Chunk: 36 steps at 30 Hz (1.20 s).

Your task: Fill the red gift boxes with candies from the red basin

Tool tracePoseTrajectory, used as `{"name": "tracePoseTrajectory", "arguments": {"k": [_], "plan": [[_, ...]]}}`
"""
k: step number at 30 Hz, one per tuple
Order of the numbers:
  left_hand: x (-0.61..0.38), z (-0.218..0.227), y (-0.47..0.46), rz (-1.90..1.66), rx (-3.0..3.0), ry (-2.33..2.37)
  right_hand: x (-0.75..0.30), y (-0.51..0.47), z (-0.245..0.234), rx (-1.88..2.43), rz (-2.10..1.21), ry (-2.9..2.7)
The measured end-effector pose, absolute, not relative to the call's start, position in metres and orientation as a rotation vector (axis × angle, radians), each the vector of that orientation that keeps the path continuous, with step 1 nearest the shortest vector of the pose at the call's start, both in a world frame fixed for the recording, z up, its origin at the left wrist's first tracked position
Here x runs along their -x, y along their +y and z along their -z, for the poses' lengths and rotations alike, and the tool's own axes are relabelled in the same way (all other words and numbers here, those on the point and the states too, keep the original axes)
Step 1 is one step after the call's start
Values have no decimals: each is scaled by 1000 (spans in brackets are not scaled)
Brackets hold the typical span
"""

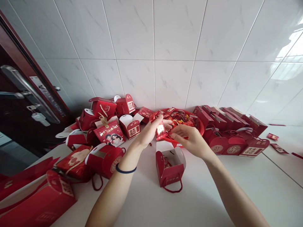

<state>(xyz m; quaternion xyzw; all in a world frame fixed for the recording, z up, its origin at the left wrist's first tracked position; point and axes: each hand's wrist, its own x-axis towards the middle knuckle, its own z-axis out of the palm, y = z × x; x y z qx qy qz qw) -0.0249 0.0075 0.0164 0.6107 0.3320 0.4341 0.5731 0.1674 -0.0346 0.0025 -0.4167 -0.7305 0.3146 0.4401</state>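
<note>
My left hand (151,129) is closed around a small red shiny candy packet (160,130), held at the near left edge of a red plastic basin (201,124). Many red-wrapped candies (174,113) fill the basin. My right hand (190,138) hovers over the basin's near side, fingers loosely curved and thumb apart, with nothing visible held in it. Just below both hands stands an open red gift box (171,173) with a white inside and a red cord handle. A red packet (167,163) lies within the box.
Red gift boxes (111,134) crowd the left of the white table (146,201), with a large red box (44,201) nearest me. More boxes (234,145) stand in rows at right. Loose packets (272,136) lie farther right. Behind is a tiled wall (175,78); a door (28,85) is at left.
</note>
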Motion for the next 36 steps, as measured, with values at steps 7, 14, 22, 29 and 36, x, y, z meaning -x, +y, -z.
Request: {"name": "tracePoseTrajectory", "arguments": {"k": [7,14,22,29,36], "plan": [[8,-9,-3,-919,-1554,671,-161,-38,-7,827,-1083,-1676],[32,-9,7,-787,-1887,974,-179,-35,-7,1034,-804,-1829],[49,-10,7,-126,-2249,1200,-177,-42,-7,1115,-682,-2213],[60,-23,10,190,-2300,1140,-165,-44,-5,1045,-651,-2562],[60,-21,12,244,-2294,1128,-177,-43,-8,1192,-573,-2458]]}}
